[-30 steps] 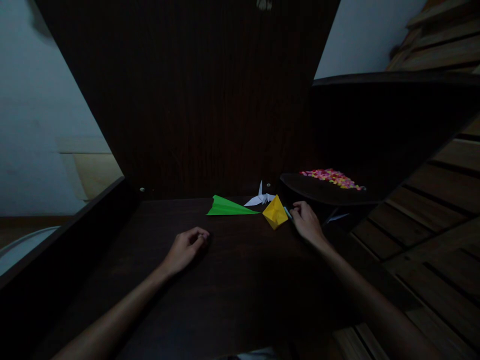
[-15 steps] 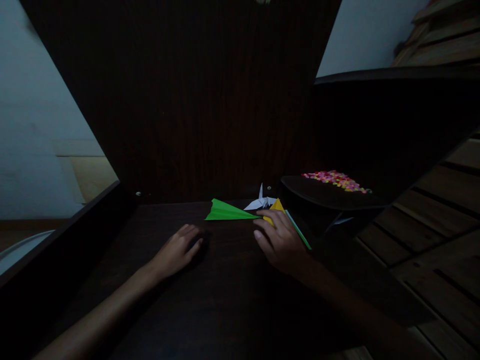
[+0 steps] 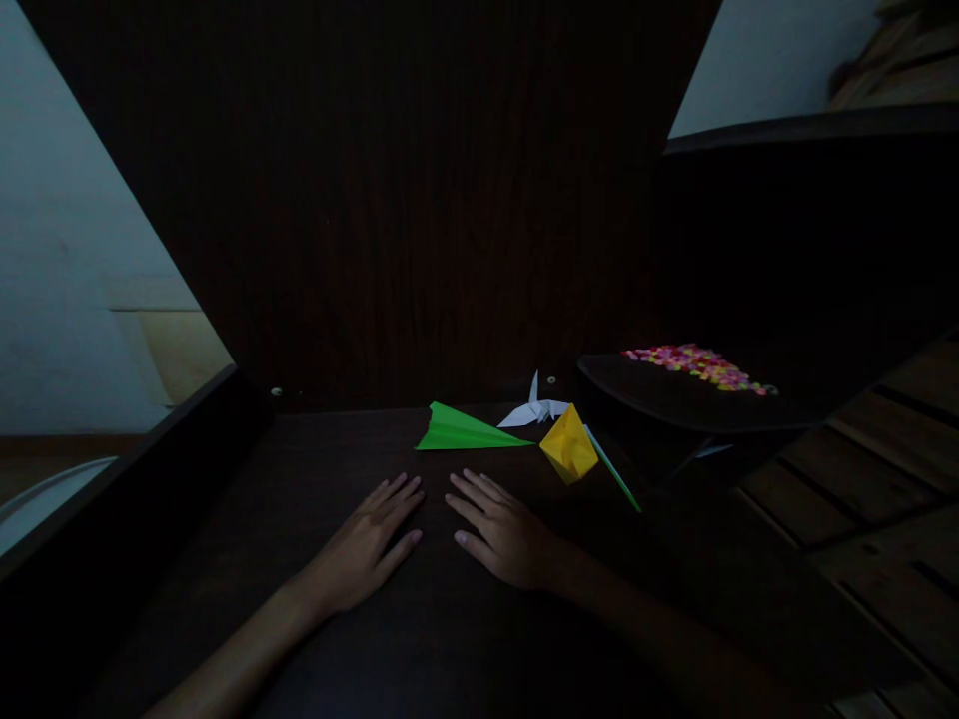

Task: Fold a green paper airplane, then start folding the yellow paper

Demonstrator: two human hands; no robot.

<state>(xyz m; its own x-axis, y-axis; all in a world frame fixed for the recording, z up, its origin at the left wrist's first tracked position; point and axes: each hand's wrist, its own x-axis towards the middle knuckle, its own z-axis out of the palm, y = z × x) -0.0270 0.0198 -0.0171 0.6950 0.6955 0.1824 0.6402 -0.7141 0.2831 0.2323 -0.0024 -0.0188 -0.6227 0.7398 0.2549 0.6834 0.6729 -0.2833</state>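
Observation:
Palm down on the dark wooden desk [image 3: 247, 559], my left hand [image 3: 375, 544] lies with its fingers spread and nothing in it. My right hand [image 3: 505, 529] rests flat a little to its right, fingers also apart and holding nothing. Beyond the hands lies a green paper plane [image 3: 465, 431], its nose pointing right. Behind that nose sits a white origami crane [image 3: 535, 410]. A yellow folded-paper piece [image 3: 569, 446] is to the right of the plane's tip. Beside it, a thin folded paper strip in green and white [image 3: 614, 469] slants toward the desk's right side.
Many small pink, red and yellow pieces [image 3: 696, 365] lie on a rounded dark shelf [image 3: 636, 391] at the right. A tall dark panel [image 3: 420, 220] closes off the back. A raised dark edge [image 3: 135, 469] runs along the left. Wooden slats [image 3: 831, 489] show at far right.
My right hand has let go of the yellow paper piece and moved left and nearer, now flat. My left hand has moved slightly nearer and its fingers have spread. The view has shifted a little.

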